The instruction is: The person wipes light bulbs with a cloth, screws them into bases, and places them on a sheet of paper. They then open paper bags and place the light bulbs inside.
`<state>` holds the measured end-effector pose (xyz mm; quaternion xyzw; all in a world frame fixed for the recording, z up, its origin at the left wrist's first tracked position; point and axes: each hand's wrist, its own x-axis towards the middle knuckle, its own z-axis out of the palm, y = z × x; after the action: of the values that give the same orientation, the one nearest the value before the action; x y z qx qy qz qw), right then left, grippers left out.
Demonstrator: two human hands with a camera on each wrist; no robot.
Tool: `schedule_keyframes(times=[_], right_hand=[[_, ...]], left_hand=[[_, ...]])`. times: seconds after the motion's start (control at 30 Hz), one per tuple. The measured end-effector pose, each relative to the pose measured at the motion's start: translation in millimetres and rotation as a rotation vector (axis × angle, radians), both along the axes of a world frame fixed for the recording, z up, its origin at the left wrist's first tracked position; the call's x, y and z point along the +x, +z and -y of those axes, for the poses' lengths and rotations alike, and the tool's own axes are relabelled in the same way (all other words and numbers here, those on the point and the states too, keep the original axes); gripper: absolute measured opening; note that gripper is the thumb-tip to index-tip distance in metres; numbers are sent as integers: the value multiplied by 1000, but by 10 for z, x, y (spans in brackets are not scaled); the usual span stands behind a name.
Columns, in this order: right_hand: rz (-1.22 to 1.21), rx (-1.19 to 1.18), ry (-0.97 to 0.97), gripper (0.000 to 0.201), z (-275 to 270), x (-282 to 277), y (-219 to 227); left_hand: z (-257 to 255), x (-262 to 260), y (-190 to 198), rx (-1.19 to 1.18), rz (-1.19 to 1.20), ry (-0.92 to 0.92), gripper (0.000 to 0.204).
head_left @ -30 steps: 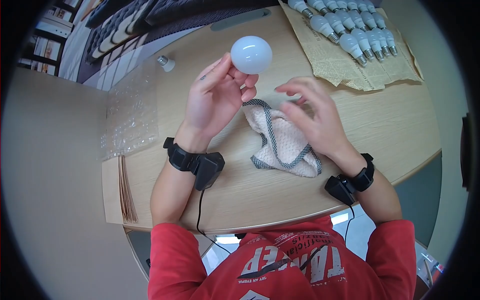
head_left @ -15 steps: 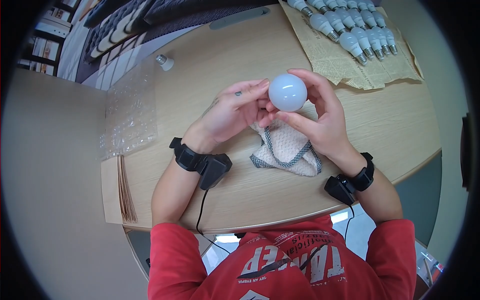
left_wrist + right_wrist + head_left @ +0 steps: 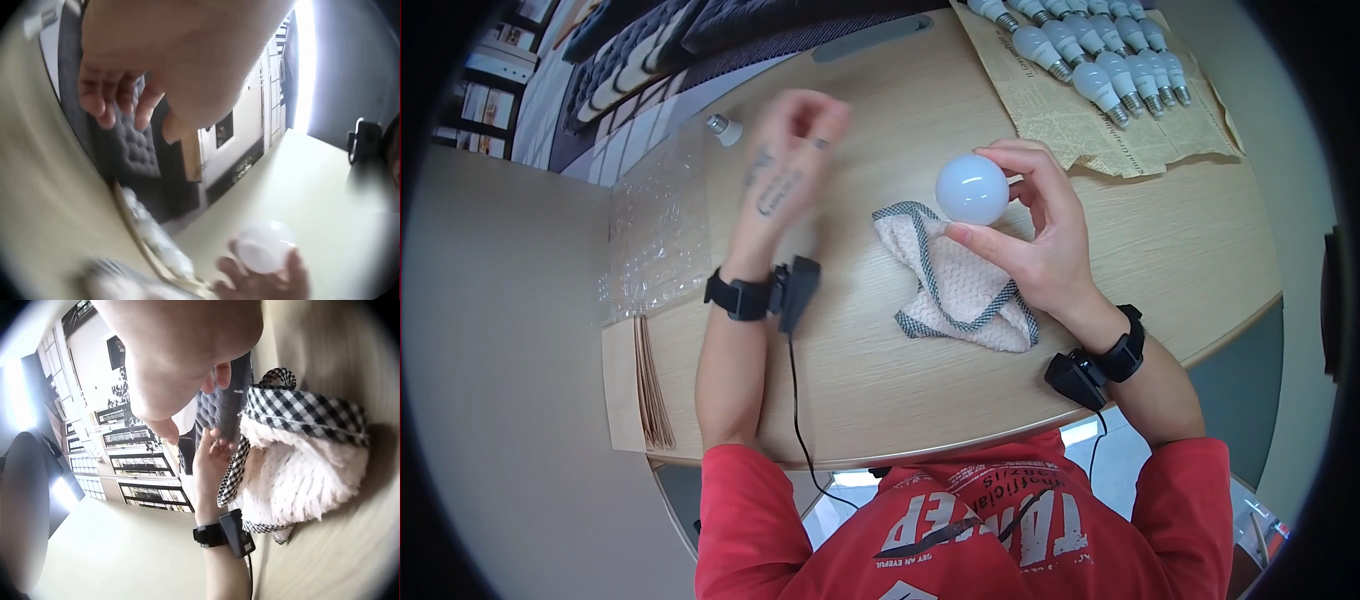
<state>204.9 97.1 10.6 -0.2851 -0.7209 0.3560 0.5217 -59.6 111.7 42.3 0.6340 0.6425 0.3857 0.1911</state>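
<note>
The right hand (image 3: pixel 1045 225) pinches a round white bulb (image 3: pixel 972 190) between thumb and fingers, above a pinkish-white cloth (image 3: pixel 965 285) with checked edging. In the left wrist view that bulb (image 3: pixel 265 246) is low in the picture, in the right hand (image 3: pixel 265 284). The left hand (image 3: pixel 785 170), blurred, is raised over the table's left part, holding nothing; its fingers hang loosely bent in the left wrist view (image 3: pixel 122 94). The right wrist view has the cloth (image 3: pixel 300 469) beside the right hand (image 3: pixel 181 356), whose bulb is mostly hidden there.
Several bulbs (image 3: pixel 1095 85) lie in rows on brown printed paper (image 3: pixel 1140 150) at the back right. A single bulb (image 3: pixel 725 130) stands at the back left, near clear bubble plastic (image 3: pixel 660 220). Folded brown paper (image 3: pixel 625 385) lies at the left edge.
The bulb passed from the left hand to the right hand, which holds it above the cloth. The left hand let go and moved away to the left.
</note>
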Motion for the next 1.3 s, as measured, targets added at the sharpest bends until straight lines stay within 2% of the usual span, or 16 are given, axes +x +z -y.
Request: schedule_keyframes(times=[0.03, 0.1, 0.2, 0.23, 0.33, 0.53, 0.63, 0.73, 0.83, 0.93, 1.03, 1.1, 1.3], right_hand=[[-6, -34, 11, 57, 11, -7, -5], [-7, -68, 23, 58, 18, -14, -31], [3, -76, 32, 58, 11, -39, -43], [5, -87, 33, 57, 24, -45, -24], [20, -130, 47, 53, 48, -36, 36], [38, -141, 90, 49, 25, -48, -8], [-28, -245, 106, 51, 51, -64, -14], [-60, -287, 115, 53, 65, -76, -22], [-76, -317, 128, 54, 75, -68, -10], [-111, -345, 140, 53, 79, -68, 10], [-162, -353, 149, 52, 82, -61, 24], [-195, -360, 160, 52, 92, -60, 17], [-252, -341, 198, 52, 127, -60, -16]], left_hand=[[-98, -192, -26, 149, -242, 161, 38], [-232, -600, -108, 230, -532, 353, 48], [-363, -1107, -364, 168, -885, 461, 57], [-360, -1153, -381, 103, -897, 447, 61], [-363, -1265, -439, 10, -644, 366, 59], [-362, -1470, -478, -52, -534, 345, 40], [-322, -1419, -498, 50, -558, 330, 31], [-268, -1110, -297, -19, -514, 355, 32], [-197, -584, -5, -104, -52, 118, 32], [-37, 32, 225, -82, 307, -138, 30], [135, 483, 349, -173, 334, -205, 36], [222, 692, 246, -91, 321, -243, 29], [263, 732, 219, -54, 273, -262, 27]])
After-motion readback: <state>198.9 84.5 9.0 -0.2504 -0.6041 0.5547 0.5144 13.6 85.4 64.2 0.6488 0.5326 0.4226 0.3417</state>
